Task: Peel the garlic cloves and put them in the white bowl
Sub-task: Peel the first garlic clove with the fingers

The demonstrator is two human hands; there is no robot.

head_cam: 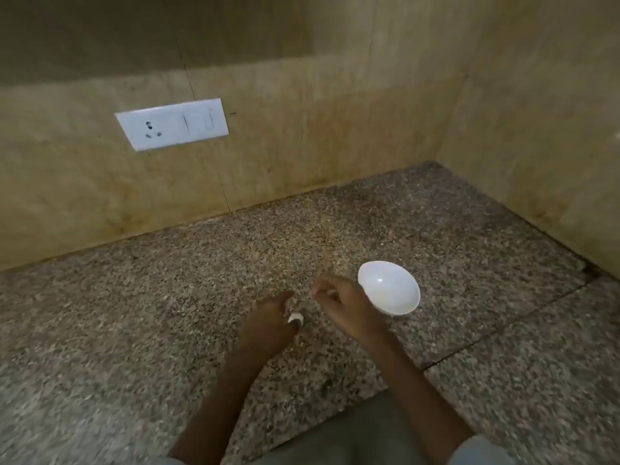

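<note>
A white bowl [392,286] stands on the speckled granite counter [167,313], right of centre. My right hand [342,303] hovers just left of the bowl, its fingers curled round a small pale piece of garlic at the fingertips. My left hand [268,320] lies a little further left, low over the counter, fingers curled over garlic. A white garlic clove [296,317] shows at its lower fingers, with a bit of papery skin [291,302] above it. What lies inside the bowl I cannot make out.
Beige tiled walls meet in a corner behind and to the right of the counter. A white socket and switch plate [172,124] is mounted on the back wall at left. A seam in the counter [503,333] runs right of the bowl.
</note>
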